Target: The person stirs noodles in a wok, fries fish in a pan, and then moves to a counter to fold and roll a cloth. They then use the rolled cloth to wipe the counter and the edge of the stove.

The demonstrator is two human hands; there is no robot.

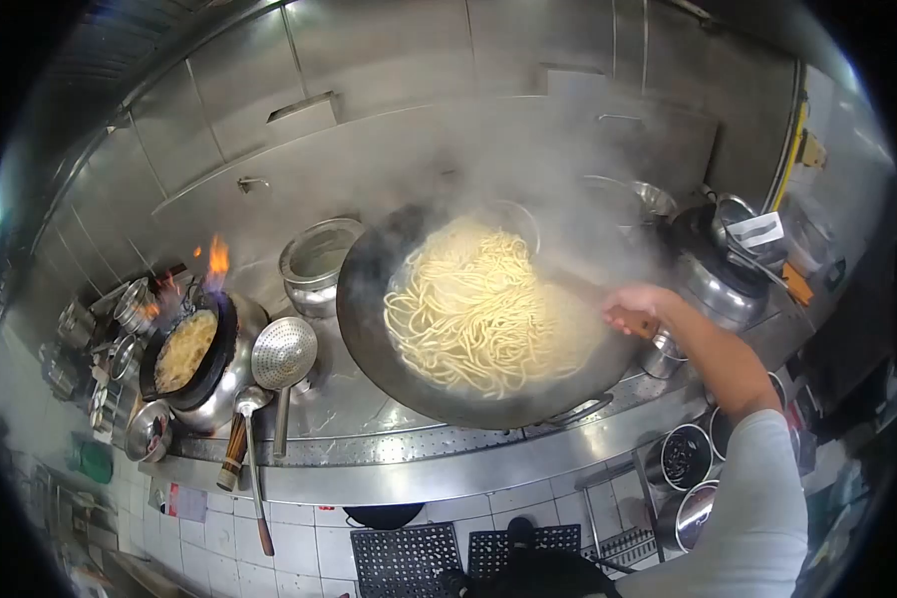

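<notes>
A large wok (369, 344) holds a heap of pale yellow noodles (478, 309), with steam rising off them. My right hand (636, 307) is over the wok's right side, its fingers wrapped round the wooden handle (644, 321) of a long cooking tool. The tool's shaft slants to the left into the steam, and its head cannot be made out among the noodles. A curved metal rim (520, 225) shows faintly behind the noodles. My left hand is out of view.
At left, flames rise beside a smaller wok (231, 344) of bubbling food. A perforated skimmer (284, 352), a ladle (253, 399) and a bamboo brush (233, 453) lie on the steel counter. A metal pot (314, 294) stands behind. Containers (686, 456) sit at lower right.
</notes>
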